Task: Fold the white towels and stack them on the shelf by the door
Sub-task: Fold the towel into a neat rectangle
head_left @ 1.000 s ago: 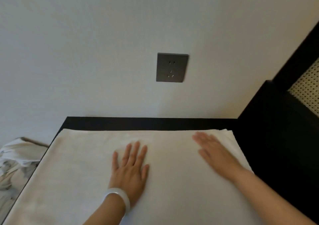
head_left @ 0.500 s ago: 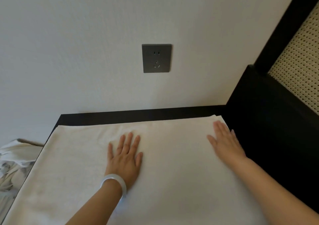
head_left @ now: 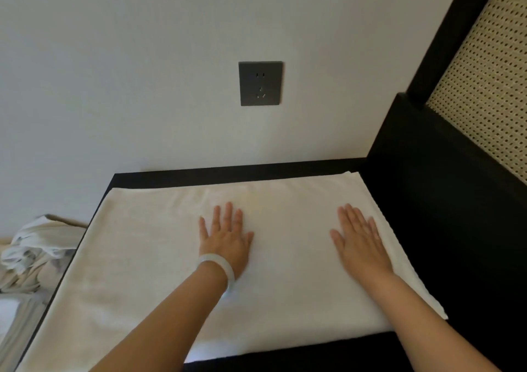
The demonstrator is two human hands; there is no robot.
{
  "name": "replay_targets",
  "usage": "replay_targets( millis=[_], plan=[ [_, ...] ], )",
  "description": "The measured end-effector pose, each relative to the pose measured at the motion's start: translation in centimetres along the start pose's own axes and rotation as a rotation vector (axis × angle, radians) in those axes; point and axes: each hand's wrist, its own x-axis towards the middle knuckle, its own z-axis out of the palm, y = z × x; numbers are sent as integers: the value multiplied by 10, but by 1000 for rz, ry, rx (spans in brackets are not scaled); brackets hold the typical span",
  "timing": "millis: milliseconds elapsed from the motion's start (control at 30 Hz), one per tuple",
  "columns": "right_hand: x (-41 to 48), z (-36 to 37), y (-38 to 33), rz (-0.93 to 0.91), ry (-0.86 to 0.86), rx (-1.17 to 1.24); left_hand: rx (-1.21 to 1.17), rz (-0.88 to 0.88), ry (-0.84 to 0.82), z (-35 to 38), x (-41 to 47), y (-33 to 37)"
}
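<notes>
towel (head_left: 159,257) spread on black worktop (head_left: 242,172) | left hand (head_left: 225,240) flat, pressing centre, gripping nothing | right hand (head_left: 360,240) flat near right edge, gripping nothing

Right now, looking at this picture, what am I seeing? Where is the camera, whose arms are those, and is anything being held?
There is no machine here. The camera sits on a person's head and looks forward and down, so the two bare arms coming in from the bottom are that person's own. A white towel lies spread on a dark top against the wall. The left hand, with a pale bangle at its wrist, lies flat near the towel's middle. The right hand lies flat near its right edge. Neither hand holds anything: the fingers are straight, palms down on the cloth. On the wall above is a grey socket. Lower left is a heap of crumpled cloth. On the right is a woven panel in a dark frame.
</notes>
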Motion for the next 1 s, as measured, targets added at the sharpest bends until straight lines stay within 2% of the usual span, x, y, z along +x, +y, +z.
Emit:
replay_targets(
  millis=[100, 200, 300, 367, 467, 567, 667, 700, 767, 833, 867, 933, 1000],
  plan=[
    [-8, -7, -29, 55, -3, -17, -27, 166, 71, 19, -46, 36],
    [-39, 1, -80, -100, 112, 23, -49, 183, 128, 41, -67, 45],
    [-78, 26, -109, -219, -24, 51, -50, 197, 170, 52, -65, 40],
    [-89, 27, -92, -209, -51, 58, -37, 194, 212, 51, -65, 40],
    [-94, 13, -32, -129, -13, 15, -53, 184, 177, 56, -66, 38],
    [-95, -2, 30, 65, -6, -2, -70, 188, 191, 53, -65, 40],
    [-88, -21, 42, 269, -36, -38, -48, 184, 136, 47, -68, 42],
    [-85, -24, 34, 261, 9, -51, -55, 180, 133, 44, -68, 43],
    [-84, -21, 4, 102, 109, -6, -49, 180, 130, 45, -68, 43],
    [-96, -5, -20, -77, 60, 44, -58, 172, 105, 44, -68, 42],
    [-102, 4, -23, -99, 16, 48, -60, 173, 96, 43, -68, 42],
    [-105, 8, -10, -4, 15, 32, -69, 173, 69, 39, -69, 42],
    [-102, 1, 4, 172, 5, 12, -72, 189, 60, 37, -70, 39]
  ],
)
